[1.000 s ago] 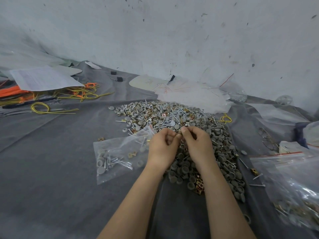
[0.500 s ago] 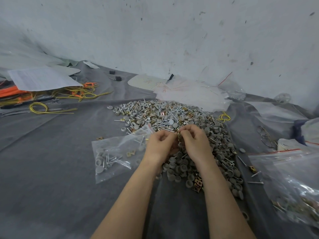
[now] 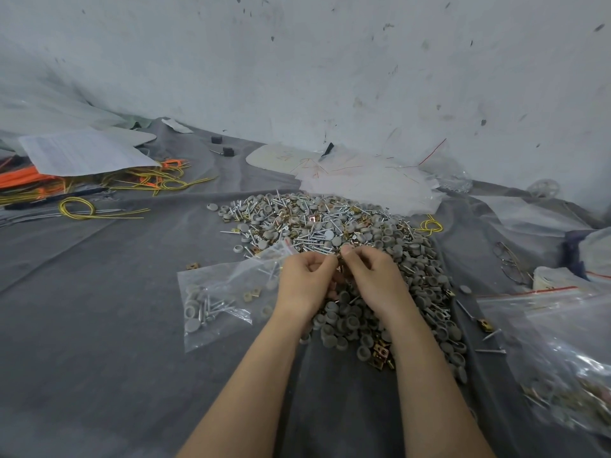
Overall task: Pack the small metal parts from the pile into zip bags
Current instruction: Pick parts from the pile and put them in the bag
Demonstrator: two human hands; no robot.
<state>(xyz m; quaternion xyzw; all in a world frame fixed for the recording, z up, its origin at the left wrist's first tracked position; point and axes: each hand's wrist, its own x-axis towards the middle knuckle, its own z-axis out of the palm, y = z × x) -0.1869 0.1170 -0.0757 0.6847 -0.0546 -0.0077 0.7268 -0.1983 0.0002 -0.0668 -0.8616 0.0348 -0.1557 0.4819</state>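
A big pile of small parts (image 3: 330,223), with screws, grey round caps and brass clips, lies on the grey cloth. My left hand (image 3: 304,282) and my right hand (image 3: 373,279) are close together over the pile's near middle. Their fingers are curled and the fingertips meet. A brass-coloured piece shows between the two hands; what else they hold is hidden. A clear zip bag (image 3: 215,299) lies flat just left of my left hand, holding several caps, screws and clips. Its mouth reaches toward the left hand.
Larger clear zip bags (image 3: 562,342) with parts lie at the right. Loose screws and a brass clip (image 3: 484,323) are scattered between them and the pile. Yellow and orange wires (image 3: 109,183) and a paper sheet (image 3: 82,153) sit at far left. A wall stands behind.
Both hands stay over the same spot on the pile, with the fingertips now pressed closer together. The bag has not moved.
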